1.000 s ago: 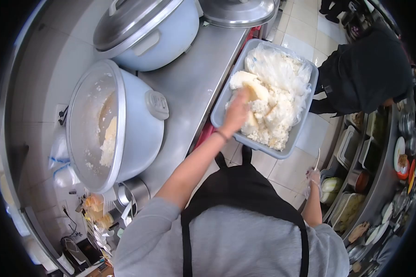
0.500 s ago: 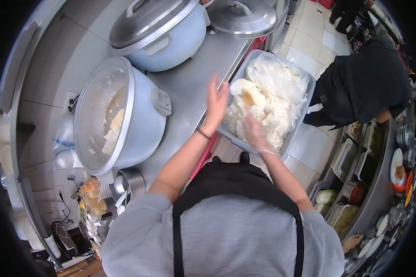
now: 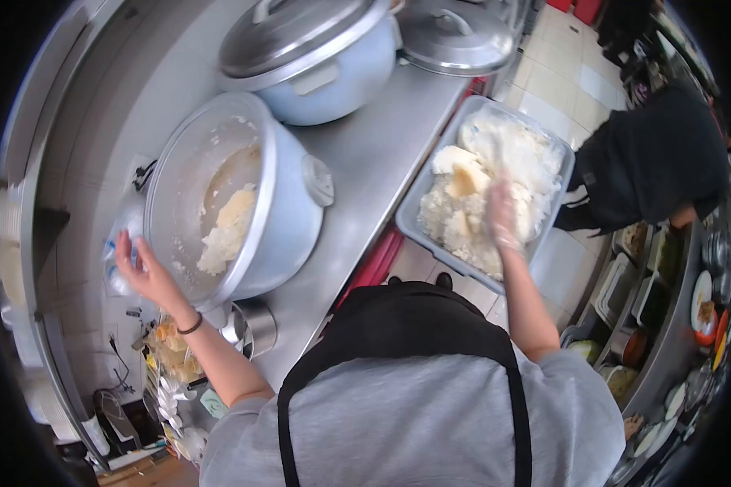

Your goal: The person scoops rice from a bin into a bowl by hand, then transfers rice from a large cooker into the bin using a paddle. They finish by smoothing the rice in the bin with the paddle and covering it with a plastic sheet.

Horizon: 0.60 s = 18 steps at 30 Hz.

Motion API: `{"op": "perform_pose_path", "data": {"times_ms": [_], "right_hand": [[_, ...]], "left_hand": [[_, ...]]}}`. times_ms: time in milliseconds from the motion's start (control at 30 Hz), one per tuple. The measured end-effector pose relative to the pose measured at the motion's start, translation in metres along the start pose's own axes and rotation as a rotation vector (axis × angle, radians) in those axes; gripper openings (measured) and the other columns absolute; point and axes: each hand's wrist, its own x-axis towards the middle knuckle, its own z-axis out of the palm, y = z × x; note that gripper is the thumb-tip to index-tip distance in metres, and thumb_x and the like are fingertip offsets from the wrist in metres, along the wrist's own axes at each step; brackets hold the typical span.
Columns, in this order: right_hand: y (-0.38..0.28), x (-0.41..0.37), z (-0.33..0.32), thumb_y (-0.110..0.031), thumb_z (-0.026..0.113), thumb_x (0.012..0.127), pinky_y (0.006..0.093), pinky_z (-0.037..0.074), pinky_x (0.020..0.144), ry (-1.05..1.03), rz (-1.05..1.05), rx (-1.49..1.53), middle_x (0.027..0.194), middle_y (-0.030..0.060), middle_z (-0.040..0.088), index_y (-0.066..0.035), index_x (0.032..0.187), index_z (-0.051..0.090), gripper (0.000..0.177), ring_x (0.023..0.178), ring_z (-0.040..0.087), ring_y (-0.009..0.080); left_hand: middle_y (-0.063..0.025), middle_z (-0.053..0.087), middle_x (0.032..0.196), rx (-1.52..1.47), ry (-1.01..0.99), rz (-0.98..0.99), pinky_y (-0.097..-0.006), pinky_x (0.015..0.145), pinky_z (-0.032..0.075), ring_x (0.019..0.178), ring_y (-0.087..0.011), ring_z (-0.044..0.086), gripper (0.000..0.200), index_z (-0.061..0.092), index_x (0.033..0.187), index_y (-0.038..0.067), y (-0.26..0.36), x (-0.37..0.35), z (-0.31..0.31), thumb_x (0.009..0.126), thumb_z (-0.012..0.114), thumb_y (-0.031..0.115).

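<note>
My left hand [image 3: 148,276], bare with a dark band at the wrist, is raised with its fingers spread beside the near left rim of an uncovered rice cooker pot [image 3: 294,231]. Inside that tilted-looking pot lies a clump of cooked rice [image 3: 227,235]. My right hand [image 3: 503,213] wears a clear plastic glove and is over the rice [image 3: 455,215] in a grey plastic tub [image 3: 414,223]. Motion smears its fingers, so their grip does not show. A clear plastic bag [image 3: 536,146] lies over the far part of the tub's rice.
A second rice cooker [image 3: 325,93] with its metal lid on stands farther back on the steel counter [image 3: 374,146]. Another metal lid [image 3: 455,36] lies beyond. A person in black [image 3: 658,154] stands right of the tub, near food containers [image 3: 621,284]. A metal pot [image 3: 256,325] sits near me.
My left hand has swung left from the tub's edge to beside the uncovered cooker. My right hand has moved slightly right and up over the rice. The view has shifted.
</note>
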Motion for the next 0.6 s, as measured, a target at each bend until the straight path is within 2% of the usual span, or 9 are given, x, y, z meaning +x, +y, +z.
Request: {"op": "perform_pose_path", "data": {"times_ms": [33,67,100,133,200,300,367,467,600], "right_hand": [[-0.025,0.009,-0.037,-0.022,0.037,0.093,0.0316,0.040,0.068,-0.147,0.308,0.311,0.083,0.0119,0.055,-0.008,0.138,0.026,0.049,0.066,0.044,0.0162],[-0.012,0.008,-0.038,-0.022,0.039,0.093,0.0335,0.027,0.102,-0.052,0.318,0.333,0.135,0.0205,0.038,-0.004,0.137,0.027,0.049,0.125,0.036,0.0287],[0.017,0.007,-0.033,-0.022,0.040,0.092,0.0328,0.029,0.101,-0.171,0.378,0.180,0.133,0.0220,0.039,-0.002,0.136,0.028,0.050,0.124,0.037,0.0305],[0.059,0.014,-0.032,-0.020,0.044,0.090,0.0331,0.030,0.100,-0.587,0.552,-0.114,0.132,0.0210,0.040,0.001,0.133,0.032,0.049,0.121,0.040,0.0304],[0.085,0.006,-0.011,-0.012,0.051,0.085,0.0338,0.037,0.093,-0.141,0.179,-0.059,0.119,0.0221,0.052,0.002,0.131,0.036,0.050,0.113,0.049,0.0261],[-0.029,0.031,-0.020,-0.014,0.060,0.081,0.0306,0.046,0.074,-0.043,0.226,0.305,0.102,0.0144,0.057,0.001,0.116,0.048,0.040,0.086,0.057,0.0213],[-0.108,0.054,-0.020,-0.018,0.059,0.084,0.0259,0.045,0.057,-0.319,0.655,0.500,0.087,0.0086,0.056,-0.004,0.103,0.053,0.024,0.070,0.055,0.0142],[-0.157,0.053,0.022,-0.019,0.058,0.086,0.0247,0.046,0.051,-0.485,0.450,0.965,0.080,0.0058,0.055,-0.006,0.096,0.053,0.018,0.062,0.055,0.0130],[-0.279,0.021,0.030,-0.020,0.056,0.087,0.0280,0.051,0.054,-0.667,0.417,1.050,0.080,0.0046,0.054,-0.005,0.097,0.053,0.018,0.062,0.054,0.0145]], "left_hand": [[-0.0101,0.051,0.120,0.018,0.023,-0.004,-0.0312,0.083,0.043,0.106,-0.0213,0.050,0.029,0.056,0.113,0.004,-0.026,0.005,-0.018,0.086,0.058,0.016],[-0.0103,0.052,0.118,0.155,0.030,-0.103,-0.0320,0.081,0.044,0.103,-0.0215,0.050,0.031,0.057,0.112,0.004,-0.055,0.006,-0.035,0.085,0.059,0.018],[-0.0105,0.053,0.117,0.296,0.039,-0.208,-0.0328,0.080,0.044,0.100,-0.0216,0.051,0.032,0.057,0.111,0.004,-0.079,0.006,-0.054,0.084,0.061,0.021],[-0.0122,0.057,0.110,0.421,0.023,-0.224,-0.0335,0.078,0.045,0.093,-0.0235,0.053,0.034,0.059,0.109,0.003,-0.096,0.006,-0.068,0.082,0.063,0.023],[-0.0137,0.061,0.102,0.450,0.014,-0.142,-0.0344,0.078,0.045,0.091,-0.0262,0.056,0.035,0.060,0.107,0.003,-0.133,0.006,-0.079,0.080,0.064,0.023],[-0.0136,0.063,0.100,0.507,-0.075,-0.082,-0.0357,0.081,0.044,0.094,-0.0280,0.057,0.036,0.060,0.106,0.003,-0.146,0.017,-0.068,0.076,0.067,0.024],[-0.0117,0.062,0.100,0.687,-0.159,0.005,-0.0367,0.087,0.040,0.097,-0.0284,0.055,0.036,0.062,0.098,0.004,-0.151,0.029,-0.048,0.072,0.069,0.029],[-0.0123,0.060,0.103,0.844,-0.421,0.085,-0.0380,0.086,0.041,0.097,-0.0308,0.052,0.038,0.063,0.098,0.004,-0.156,0.055,-0.018,0.072,0.067,0.031],[-0.0172,0.058,0.105,1.130,-0.664,0.037,-0.0385,0.085,0.042,0.101,-0.0326,0.050,0.048,0.063,0.097,0.001,-0.183,0.075,-0.002,0.073,0.063,0.042]]}}
